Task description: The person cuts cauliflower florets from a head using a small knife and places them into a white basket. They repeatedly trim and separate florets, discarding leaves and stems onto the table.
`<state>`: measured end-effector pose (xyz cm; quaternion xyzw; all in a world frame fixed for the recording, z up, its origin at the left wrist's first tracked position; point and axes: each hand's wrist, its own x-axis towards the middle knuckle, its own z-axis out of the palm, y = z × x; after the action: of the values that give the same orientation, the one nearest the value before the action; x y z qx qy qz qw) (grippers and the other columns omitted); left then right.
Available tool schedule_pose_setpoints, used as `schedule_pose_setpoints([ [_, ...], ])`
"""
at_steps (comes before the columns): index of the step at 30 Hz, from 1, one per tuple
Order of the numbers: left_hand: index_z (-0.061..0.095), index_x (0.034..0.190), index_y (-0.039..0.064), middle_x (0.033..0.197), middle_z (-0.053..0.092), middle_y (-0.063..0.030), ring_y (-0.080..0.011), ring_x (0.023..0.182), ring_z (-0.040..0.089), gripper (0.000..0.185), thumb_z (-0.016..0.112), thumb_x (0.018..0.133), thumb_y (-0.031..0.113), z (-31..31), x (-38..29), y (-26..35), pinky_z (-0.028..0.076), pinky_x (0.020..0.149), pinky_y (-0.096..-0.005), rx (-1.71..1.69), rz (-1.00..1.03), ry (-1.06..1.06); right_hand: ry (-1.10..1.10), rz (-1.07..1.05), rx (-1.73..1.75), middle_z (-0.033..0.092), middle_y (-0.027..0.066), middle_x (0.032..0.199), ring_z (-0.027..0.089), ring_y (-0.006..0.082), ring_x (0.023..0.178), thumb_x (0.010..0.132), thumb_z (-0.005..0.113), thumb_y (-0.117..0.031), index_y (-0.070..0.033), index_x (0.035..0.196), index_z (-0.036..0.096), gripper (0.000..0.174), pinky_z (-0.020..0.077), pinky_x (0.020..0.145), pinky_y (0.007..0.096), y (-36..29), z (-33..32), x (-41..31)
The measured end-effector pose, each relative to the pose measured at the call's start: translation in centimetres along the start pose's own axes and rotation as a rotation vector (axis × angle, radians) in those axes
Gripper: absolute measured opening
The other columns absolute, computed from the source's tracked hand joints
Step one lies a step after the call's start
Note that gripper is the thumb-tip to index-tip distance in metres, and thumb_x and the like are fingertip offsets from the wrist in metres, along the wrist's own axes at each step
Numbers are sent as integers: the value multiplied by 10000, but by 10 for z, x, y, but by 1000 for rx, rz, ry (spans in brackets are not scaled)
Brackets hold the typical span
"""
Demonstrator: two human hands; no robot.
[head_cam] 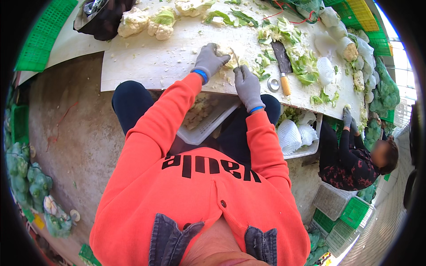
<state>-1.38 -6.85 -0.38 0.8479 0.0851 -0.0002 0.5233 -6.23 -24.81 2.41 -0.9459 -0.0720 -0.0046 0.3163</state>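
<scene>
My left hand (211, 61), in a grey glove, grips a pale cauliflower head (227, 52) on the white tabletop. Its lower part blends into the bright surface. My right hand (247, 84), gloved too, is closed on a small knife (235, 57), whose thin blade points up against the cauliflower's right side. Right of that hand lie a round metal scoop-like tool (273, 84) and a cleaver (282, 60) with a wooden handle. Trimmed cauliflower leaves (304, 68) are strewn beside the cleaver. More cauliflower heads (134, 22) sit at the table's far left.
Between my knees, under the table edge, a white crate (208, 128) holds cut florets. Another crate (301, 152) with foam-netted produce stands to its right. A co-worker (357, 158) sits at the far right. A dark bag (103, 20) rests at the upper left.
</scene>
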Motion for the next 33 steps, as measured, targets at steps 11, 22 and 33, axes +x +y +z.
schedule_pose_setpoints([
  [11,600,1255,-77,1217,649,-280,-382,1106,662,724,876,771,386,11,4,-6,538,952,-416,-144,-21,17,-144,151,-212,702,274,933,667,486,905,1047,439,-354,-53,1093,601,345,513,809,569,-17,5,16],
  [22,600,1289,-82,1209,680,-299,-387,1143,670,737,855,790,396,11,14,-13,529,982,-408,-120,-96,35,-187,57,-161,703,275,982,661,486,939,1045,450,-361,-40,1123,617,370,515,835,551,-13,-1,16],
  [33,557,1298,-49,1145,645,-137,-212,995,676,446,690,875,-3,3,12,-46,641,867,-375,-850,-292,-133,-152,20,-103,702,271,967,652,497,916,1051,486,-377,-55,1138,630,364,517,799,551,-12,9,4],
])
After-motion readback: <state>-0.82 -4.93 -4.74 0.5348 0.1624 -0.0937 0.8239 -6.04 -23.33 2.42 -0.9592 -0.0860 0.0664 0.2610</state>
